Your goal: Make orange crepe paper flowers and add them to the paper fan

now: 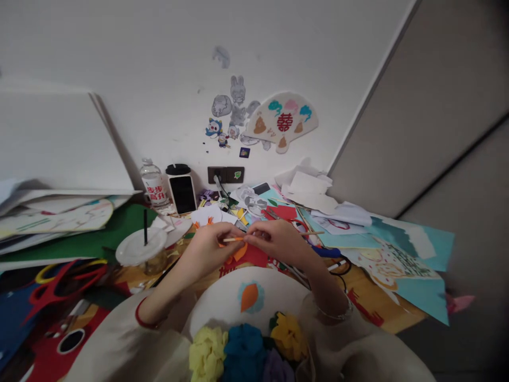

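Pinching thin wooden stick [312, 233] between both hands, left hand [207, 249] and right hand [276, 243] close together above worktop [382, 297]. Fingers [248, 237] pressed on stick, both sides; exact grip partly hidden. Orange paper [240, 252] just below stick, contact unclear. Lidded cup [141, 246] left of stick, near left hand. Risks: too much pressure could snap stick; loose grip could drop it among clutter; sideways elbow swing could tip cup, wetting paper if it holds liquid.
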The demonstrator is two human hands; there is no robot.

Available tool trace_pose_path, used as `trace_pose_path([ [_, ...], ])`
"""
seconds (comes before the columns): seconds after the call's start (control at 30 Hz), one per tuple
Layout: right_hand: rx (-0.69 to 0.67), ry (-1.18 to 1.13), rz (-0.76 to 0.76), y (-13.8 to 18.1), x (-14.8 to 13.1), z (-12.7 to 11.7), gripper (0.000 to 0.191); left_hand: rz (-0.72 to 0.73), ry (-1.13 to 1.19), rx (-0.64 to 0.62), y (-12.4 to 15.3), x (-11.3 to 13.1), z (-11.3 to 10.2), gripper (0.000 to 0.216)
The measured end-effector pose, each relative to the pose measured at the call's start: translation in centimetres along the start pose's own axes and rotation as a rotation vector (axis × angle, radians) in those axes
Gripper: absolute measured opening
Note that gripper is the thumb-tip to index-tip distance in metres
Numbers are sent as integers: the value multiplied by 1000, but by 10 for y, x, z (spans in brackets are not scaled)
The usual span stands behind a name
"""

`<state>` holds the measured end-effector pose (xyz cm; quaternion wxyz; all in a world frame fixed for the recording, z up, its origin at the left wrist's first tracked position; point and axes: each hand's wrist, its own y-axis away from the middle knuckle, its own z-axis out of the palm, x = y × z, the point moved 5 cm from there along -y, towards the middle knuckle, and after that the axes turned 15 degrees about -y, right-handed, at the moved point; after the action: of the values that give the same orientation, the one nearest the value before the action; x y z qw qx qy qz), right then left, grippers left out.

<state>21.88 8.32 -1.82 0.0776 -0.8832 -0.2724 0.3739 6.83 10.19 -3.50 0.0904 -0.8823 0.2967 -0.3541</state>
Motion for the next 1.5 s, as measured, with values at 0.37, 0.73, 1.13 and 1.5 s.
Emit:
trace_pose_path([
  [0.37, 19, -52, -32, -1, -1, -2, 19, -77, 193, 46, -1, -2, -5, 11],
  [0.73, -13, -137, -86, -2, -3, -1, 15, -84, 184, 57, 0, -6, -3, 8],
  [1.13, 21, -43, -141, -2, -3, -1, 14, -147, 308, -11, -1, -5, -8, 19],
  [1.5, -40, 69, -74, 0, -5, 3, 20, -166, 320, -193, 1, -7, -5, 28],
])
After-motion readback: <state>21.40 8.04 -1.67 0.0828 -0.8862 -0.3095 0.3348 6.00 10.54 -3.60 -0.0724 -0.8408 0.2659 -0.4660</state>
